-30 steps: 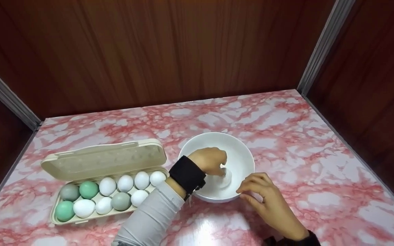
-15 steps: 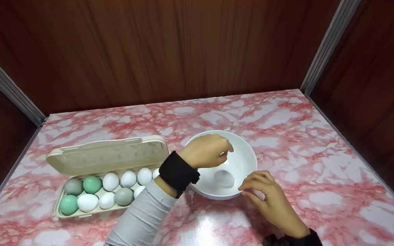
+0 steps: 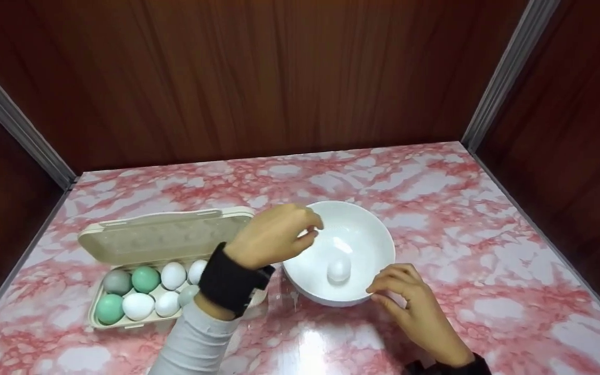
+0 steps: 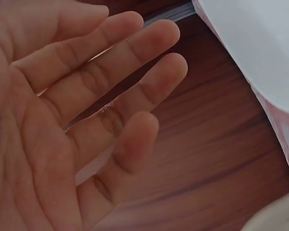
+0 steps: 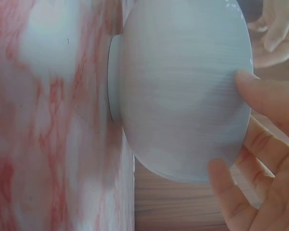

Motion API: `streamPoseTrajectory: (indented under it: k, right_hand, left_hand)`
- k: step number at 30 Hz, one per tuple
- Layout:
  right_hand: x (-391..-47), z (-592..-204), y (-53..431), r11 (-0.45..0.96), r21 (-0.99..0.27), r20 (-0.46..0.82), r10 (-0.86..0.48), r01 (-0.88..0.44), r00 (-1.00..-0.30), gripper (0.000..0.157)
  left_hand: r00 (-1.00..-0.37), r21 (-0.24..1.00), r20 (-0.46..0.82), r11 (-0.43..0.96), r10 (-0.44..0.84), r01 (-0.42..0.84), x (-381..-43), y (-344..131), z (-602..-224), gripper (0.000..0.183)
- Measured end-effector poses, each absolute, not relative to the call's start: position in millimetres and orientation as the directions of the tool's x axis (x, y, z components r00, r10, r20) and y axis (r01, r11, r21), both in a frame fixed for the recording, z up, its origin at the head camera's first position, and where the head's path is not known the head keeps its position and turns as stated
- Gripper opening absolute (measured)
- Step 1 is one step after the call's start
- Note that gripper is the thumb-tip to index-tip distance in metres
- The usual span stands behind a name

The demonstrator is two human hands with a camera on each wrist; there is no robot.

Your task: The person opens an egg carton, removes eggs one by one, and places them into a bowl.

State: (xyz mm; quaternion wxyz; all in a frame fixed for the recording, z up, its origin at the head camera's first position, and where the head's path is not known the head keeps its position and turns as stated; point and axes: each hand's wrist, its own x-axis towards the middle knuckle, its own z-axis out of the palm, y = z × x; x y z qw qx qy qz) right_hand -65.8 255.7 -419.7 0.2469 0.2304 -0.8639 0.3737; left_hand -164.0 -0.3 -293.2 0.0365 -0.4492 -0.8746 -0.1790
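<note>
- The white egg [image 3: 338, 271] lies in the white bowl [image 3: 373, 242], and the left hand [image 3: 274, 234] has drawn away from it, toward the open egg carton [image 3: 167, 239].
- This hand holds nothing; its fingers are relaxed and slightly bent.
- The right hand [image 3: 407, 302] still grips the bowl's rim.
- The placing of this egg seems finished.

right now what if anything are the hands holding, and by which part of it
The right hand pinches the white bowl by its rim, at the near right. The left hand holds nothing.
</note>
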Motion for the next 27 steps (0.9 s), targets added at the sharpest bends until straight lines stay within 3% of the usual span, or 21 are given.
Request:
streamPoseTrajectory:
  k: [11,27]
  right_hand:
    - [-64.5,-417.9,258.9,0.618,-0.523,0.622,-0.195,-0.587,-0.759,0.03]
    - [-66.0,-420.2,254.5,0.593,-0.555,0.602,-0.198,-0.583,-0.773,0.027]
  left_hand:
    - [-0.655,0.323,0.291,0.573,0.697,0.753,-152.6,-39.8,-297.2,0.011]
    - [-0.793,0.387,0.19,0.698,0.579,0.602,-161.2,-87.3,-355.6,0.016]
